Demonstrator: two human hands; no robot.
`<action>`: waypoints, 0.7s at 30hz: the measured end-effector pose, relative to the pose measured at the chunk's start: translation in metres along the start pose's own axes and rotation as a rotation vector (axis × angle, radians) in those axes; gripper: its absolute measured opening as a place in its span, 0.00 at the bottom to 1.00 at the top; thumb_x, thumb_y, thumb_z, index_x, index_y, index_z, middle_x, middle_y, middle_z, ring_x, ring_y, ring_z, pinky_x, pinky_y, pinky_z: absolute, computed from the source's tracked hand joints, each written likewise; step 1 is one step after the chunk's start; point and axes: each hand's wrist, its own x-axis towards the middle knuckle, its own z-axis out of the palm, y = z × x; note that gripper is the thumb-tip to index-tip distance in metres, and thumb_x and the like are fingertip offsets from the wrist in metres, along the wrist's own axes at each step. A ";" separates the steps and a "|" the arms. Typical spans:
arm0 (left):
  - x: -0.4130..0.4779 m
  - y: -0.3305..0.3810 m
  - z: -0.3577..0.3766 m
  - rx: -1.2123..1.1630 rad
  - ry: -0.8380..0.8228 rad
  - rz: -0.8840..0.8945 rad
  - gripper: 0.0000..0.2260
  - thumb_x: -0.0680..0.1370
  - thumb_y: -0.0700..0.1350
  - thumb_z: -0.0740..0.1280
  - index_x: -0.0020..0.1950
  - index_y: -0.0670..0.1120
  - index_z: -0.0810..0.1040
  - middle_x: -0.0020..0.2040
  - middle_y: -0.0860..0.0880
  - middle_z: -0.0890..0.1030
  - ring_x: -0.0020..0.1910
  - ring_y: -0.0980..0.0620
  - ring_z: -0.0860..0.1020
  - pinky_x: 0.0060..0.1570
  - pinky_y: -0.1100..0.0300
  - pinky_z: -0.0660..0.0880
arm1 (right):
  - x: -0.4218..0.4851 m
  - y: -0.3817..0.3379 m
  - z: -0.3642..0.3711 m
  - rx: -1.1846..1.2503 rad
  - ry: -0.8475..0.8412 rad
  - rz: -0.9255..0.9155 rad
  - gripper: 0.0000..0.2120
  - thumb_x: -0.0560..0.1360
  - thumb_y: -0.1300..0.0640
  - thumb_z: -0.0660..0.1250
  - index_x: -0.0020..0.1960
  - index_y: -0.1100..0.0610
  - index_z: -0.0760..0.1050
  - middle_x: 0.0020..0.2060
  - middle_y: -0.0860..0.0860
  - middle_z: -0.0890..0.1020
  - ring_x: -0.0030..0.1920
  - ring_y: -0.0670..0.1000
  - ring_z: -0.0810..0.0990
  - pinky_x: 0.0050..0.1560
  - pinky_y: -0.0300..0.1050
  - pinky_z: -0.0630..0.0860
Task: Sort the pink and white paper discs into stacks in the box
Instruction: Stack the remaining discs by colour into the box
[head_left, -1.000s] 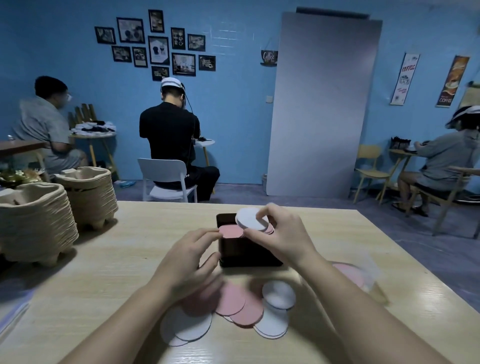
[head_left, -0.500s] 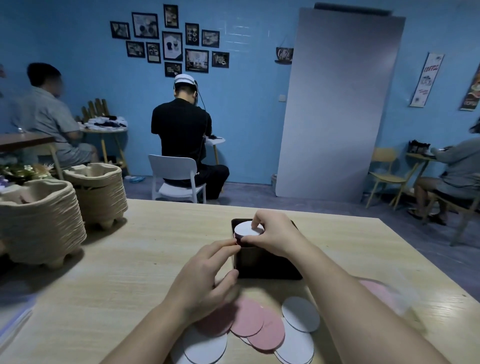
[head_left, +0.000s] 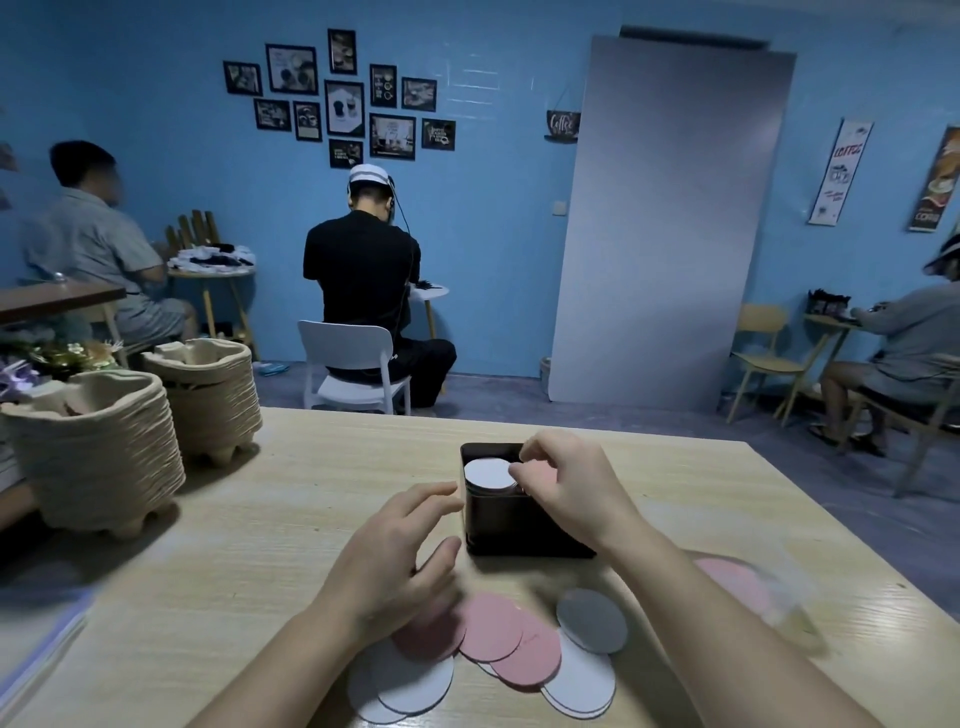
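Observation:
A black box (head_left: 524, 530) stands on the wooden table (head_left: 260, 519) in the head view. A white disc (head_left: 485, 474) lies on top of a stack in the box's left side. My right hand (head_left: 569, 483) reaches over the box, and its thumb and forefinger pinch the white disc's right edge. What fills the box's right side is hidden by that hand. My left hand (head_left: 402, 551) hovers just left of the box with loosely curled fingers, holding nothing. Loose pink discs (head_left: 491, 626) and white discs (head_left: 592, 619) overlap on the table below the box.
Two stacks of pulp-paper trays (head_left: 98, 457) stand at the table's left. Another pink disc (head_left: 737, 579) lies at the right, partly under something clear and blurred. People sit at other tables behind. A white chair (head_left: 348, 364) stands beyond the far edge.
My right hand brought the white disc down from above the box onto the stack in its left side. My left hand stayed beside the box. The camera tilted slightly.

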 end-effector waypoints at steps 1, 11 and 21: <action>-0.002 -0.001 -0.003 0.006 0.001 -0.017 0.15 0.79 0.55 0.63 0.64 0.55 0.77 0.66 0.63 0.74 0.66 0.63 0.72 0.64 0.64 0.69 | -0.011 -0.002 -0.003 0.028 0.021 -0.020 0.04 0.74 0.50 0.69 0.44 0.49 0.77 0.42 0.42 0.81 0.46 0.44 0.77 0.47 0.44 0.75; -0.050 0.015 -0.006 0.087 -0.128 -0.108 0.15 0.77 0.61 0.61 0.58 0.56 0.79 0.53 0.65 0.78 0.56 0.64 0.75 0.55 0.62 0.74 | -0.109 -0.011 0.009 0.130 -0.061 -0.151 0.03 0.77 0.51 0.66 0.46 0.49 0.77 0.43 0.42 0.80 0.48 0.43 0.78 0.49 0.46 0.76; -0.070 0.033 -0.010 0.261 -0.214 -0.153 0.24 0.73 0.67 0.61 0.65 0.58 0.73 0.60 0.63 0.76 0.60 0.59 0.73 0.59 0.59 0.70 | -0.138 -0.030 0.023 -0.105 -0.302 -0.129 0.19 0.73 0.35 0.63 0.56 0.46 0.72 0.55 0.40 0.76 0.59 0.44 0.70 0.58 0.42 0.70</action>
